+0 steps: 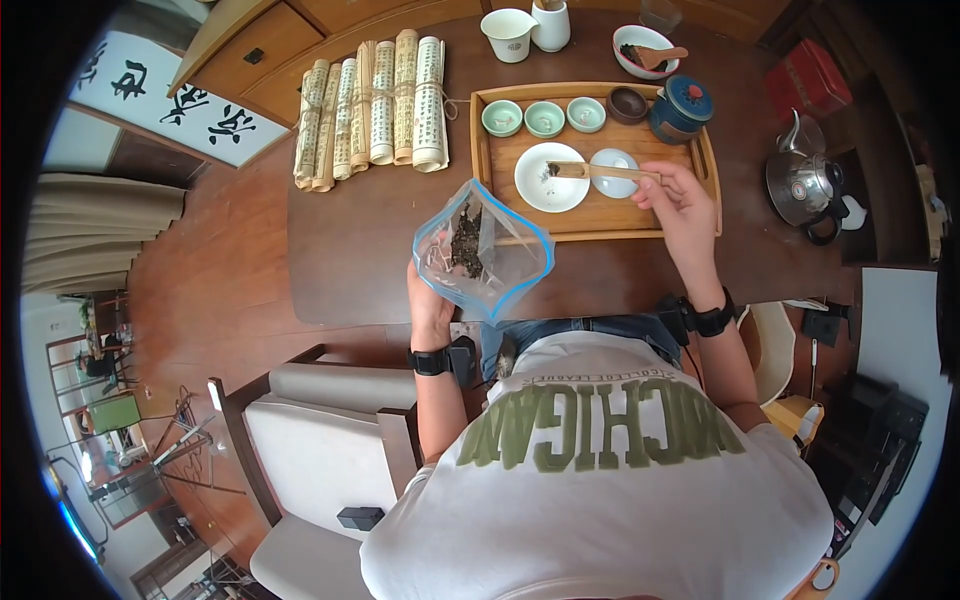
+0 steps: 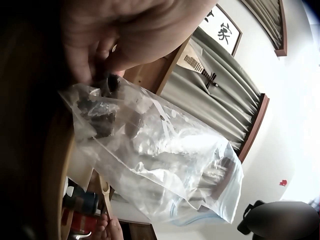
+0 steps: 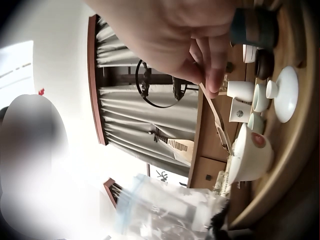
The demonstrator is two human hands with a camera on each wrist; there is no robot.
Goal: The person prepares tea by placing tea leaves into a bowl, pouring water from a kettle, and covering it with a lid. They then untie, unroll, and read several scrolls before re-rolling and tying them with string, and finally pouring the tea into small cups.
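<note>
The left hand [image 1: 430, 300] grips the lower side of a clear zip bag [image 1: 510, 262] with a blue rim; its mouth gapes and dark tea leaves [image 1: 467, 240] lie inside. In the left wrist view the left hand [image 2: 130, 35] pinches the bag [image 2: 165, 145] at its bottom. The right hand [image 1: 684, 205] pinches the end of a wooden scoop [image 1: 605, 172]. Its tip, with some dark leaves, is over a white bowl [image 1: 550, 195] holding a few bits. The right wrist view shows the right hand [image 3: 185, 45] with the scoop [image 3: 217, 117] slanting to the bowl [image 3: 252, 155].
The wooden tray [image 1: 640, 222] also holds several small cups [image 1: 545, 118], a white lid [image 1: 614, 160] and a blue jar [image 1: 683, 108]. Bamboo scrolls [image 1: 382, 100] lie left, a kettle [image 1: 800, 185] stands right. Behind the tray are a pitcher [image 1: 508, 35] and a bowl with a wooden spoon [image 1: 655, 55].
</note>
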